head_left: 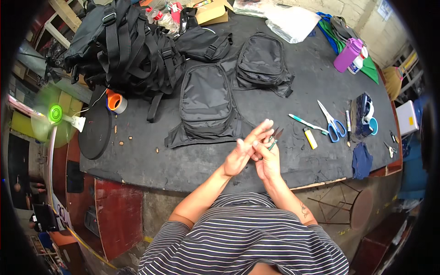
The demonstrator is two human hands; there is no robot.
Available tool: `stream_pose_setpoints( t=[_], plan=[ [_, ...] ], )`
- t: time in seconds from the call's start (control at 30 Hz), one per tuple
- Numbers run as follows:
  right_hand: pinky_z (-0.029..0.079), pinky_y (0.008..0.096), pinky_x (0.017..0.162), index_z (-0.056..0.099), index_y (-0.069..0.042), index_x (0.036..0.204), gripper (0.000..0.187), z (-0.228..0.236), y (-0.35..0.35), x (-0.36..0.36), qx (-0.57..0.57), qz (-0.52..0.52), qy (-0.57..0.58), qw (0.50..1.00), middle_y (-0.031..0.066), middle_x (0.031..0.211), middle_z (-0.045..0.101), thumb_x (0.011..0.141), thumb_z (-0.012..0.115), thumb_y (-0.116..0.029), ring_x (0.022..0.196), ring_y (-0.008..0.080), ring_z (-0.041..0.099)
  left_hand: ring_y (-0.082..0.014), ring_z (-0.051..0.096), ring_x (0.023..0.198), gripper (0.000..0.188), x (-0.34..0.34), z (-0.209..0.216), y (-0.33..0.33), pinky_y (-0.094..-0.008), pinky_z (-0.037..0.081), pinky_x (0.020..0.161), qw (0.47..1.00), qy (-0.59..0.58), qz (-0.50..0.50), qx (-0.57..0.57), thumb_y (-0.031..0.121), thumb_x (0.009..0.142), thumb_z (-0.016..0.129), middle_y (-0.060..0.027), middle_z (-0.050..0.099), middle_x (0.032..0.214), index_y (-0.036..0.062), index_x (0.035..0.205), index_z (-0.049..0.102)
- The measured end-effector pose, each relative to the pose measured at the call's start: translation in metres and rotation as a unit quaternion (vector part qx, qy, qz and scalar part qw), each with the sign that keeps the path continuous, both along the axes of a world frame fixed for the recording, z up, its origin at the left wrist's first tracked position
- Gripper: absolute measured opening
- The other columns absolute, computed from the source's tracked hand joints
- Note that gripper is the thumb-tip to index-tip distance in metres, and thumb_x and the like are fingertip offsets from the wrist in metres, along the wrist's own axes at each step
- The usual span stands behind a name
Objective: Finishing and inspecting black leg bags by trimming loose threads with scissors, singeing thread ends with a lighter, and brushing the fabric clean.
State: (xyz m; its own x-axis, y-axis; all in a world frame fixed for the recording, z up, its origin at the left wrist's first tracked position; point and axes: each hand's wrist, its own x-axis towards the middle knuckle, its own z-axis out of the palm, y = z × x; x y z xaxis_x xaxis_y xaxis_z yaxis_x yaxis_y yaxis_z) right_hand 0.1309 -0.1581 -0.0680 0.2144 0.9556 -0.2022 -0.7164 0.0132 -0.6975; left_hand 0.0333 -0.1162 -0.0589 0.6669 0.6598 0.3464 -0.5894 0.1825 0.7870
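My left hand [239,155] is open, its fingers stretched out, beside and touching my right hand [267,161]. My right hand is closed around a small pair of thread snips [277,136]; the dark blades point up and away, and a bit of green handle shows. Just beyond my hands lies a black padded backpack panel [206,98] with a zipped pocket. A second, similar black panel [261,58] lies farther off to the right.
Black bags with straps [123,55] are piled at the far left. To the right lie a toothbrush [307,123], a yellow lighter [310,138], blue-handled scissors [335,127] and a marker [348,123]. A purple bottle [348,55] stands at the far right. An orange tape roll [116,101] sits left.
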Motion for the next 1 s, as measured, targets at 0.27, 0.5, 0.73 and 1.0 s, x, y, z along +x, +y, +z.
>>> stream_pose_setpoints(
  t=[0.27, 0.5, 0.73, 1.0],
  plan=[
    [0.034, 0.0188, 0.049, 0.046, -0.011, 0.083, 0.021, -0.002, 0.001, 0.0, -0.002, 0.025, 0.025, 0.999, -0.0028, 0.073, 0.049, 0.078, 0.065, -0.004, 0.056, 0.0041, 0.042, -0.0362, 0.02, 0.134, 0.078, -0.004, 0.009, 0.004, -0.0527, 0.016, 0.109, 0.918, -0.256, -0.061, -0.296, 0.066, 0.087, 0.023, -0.0185, 0.017, 0.147, 0.0168, 0.146, 0.008],
    [0.034, 0.0191, 0.049, 0.045, -0.013, 0.082, 0.022, 0.001, 0.002, -0.002, -0.016, 0.03, 0.006, 0.999, -0.0034, 0.073, 0.049, 0.08, 0.065, -0.006, 0.056, 0.0041, 0.042, -0.0364, 0.023, 0.133, 0.078, -0.005, 0.006, 0.005, -0.0504, 0.018, 0.109, 0.929, -0.228, -0.054, -0.286, 0.065, 0.087, 0.025, -0.0212, 0.022, 0.145, 0.0142, 0.145, 0.01],
    [0.032, 0.0237, 0.05, 0.048, -0.01, 0.089, 0.012, -0.018, 0.001, 0.016, -0.009, 0.011, 0.061, 0.998, 0.0024, 0.079, 0.055, 0.09, 0.052, -0.021, 0.055, 0.0079, 0.039, -0.0356, 0.027, 0.132, 0.07, -0.02, 0.003, 0.014, -0.0491, 0.024, 0.107, 0.927, -0.225, -0.045, -0.296, 0.057, 0.092, 0.026, -0.0226, 0.031, 0.141, 0.0118, 0.144, 0.017],
    [0.03, 0.0199, 0.046, 0.048, -0.01, 0.085, 0.008, -0.054, -0.009, 0.052, -0.015, -0.093, -0.119, 0.988, 0.0014, 0.069, 0.05, 0.088, 0.055, -0.009, 0.05, 0.005, 0.036, -0.0054, 0.042, 0.043, 0.046, -0.078, 0.006, 0.029, -0.028, 0.051, 0.079, 0.937, 0.195, 0.288, -0.032, 0.031, 0.097, 0.036, -0.0056, 0.058, 0.066, -0.0057, 0.124, 0.047]
  ],
)
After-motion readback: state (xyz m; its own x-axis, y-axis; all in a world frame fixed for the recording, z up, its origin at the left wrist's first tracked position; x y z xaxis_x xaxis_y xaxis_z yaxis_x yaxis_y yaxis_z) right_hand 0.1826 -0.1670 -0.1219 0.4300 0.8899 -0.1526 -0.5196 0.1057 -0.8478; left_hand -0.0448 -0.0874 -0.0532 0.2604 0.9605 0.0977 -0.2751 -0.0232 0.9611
